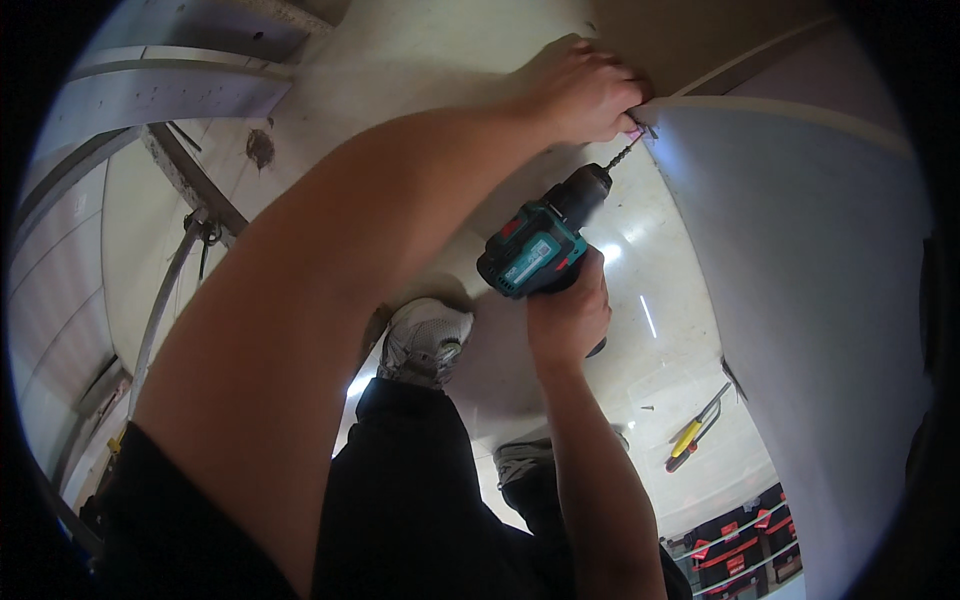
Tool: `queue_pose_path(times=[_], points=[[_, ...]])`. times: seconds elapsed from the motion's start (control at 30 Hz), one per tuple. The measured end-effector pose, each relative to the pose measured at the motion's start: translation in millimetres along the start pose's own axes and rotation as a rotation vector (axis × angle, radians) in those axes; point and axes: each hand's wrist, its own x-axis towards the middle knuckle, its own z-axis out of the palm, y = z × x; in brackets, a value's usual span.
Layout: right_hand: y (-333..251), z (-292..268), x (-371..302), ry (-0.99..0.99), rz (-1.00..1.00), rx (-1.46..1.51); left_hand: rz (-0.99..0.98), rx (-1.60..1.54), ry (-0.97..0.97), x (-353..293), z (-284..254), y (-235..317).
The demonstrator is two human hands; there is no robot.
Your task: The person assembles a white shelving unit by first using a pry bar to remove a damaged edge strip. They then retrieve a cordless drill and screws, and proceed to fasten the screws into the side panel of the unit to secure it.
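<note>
My right hand (572, 315) is wrapped round the grip of a teal and black cordless drill (535, 255). Its long drill bit (622, 155) points up and to the right, toward the near corner of a large pale panel (790, 230). At that corner my left hand (597, 95) reaches across with its fingers bent and closed. A small metal piece (648, 130) shows beside its fingertips, close to the bit's tip. What those fingers grip is hidden, and I cannot tell whether the bit touches anything. A bright spot lights the panel by the corner.
Two hand tools, one with a yellow handle (687, 438) and one with a red handle (680, 460), lie on the glossy floor (640, 350) near a small screw (648, 408). Black boxes (735, 550) with red labels stand at lower right. A metal frame (185, 175) is at left.
</note>
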Motion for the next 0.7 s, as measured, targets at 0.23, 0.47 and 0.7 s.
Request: queue_pose_path(times=[0.23,0.47,0.7], points=[[0.7,2.7,-1.3,0.02,0.015,-0.066,0.058,-0.019,-0.016,3.5,-2.7,-2.9],[0.4,3.7,-1.4,0.031,-0.001,-0.058,0.055,-0.042,-0.061,4.9,-5.8,-2.1],[1.4,6.0,-2.0,0.038,0.018,-0.057,0.112,-0.075,-0.06,6.1,-6.4,-4.4]])
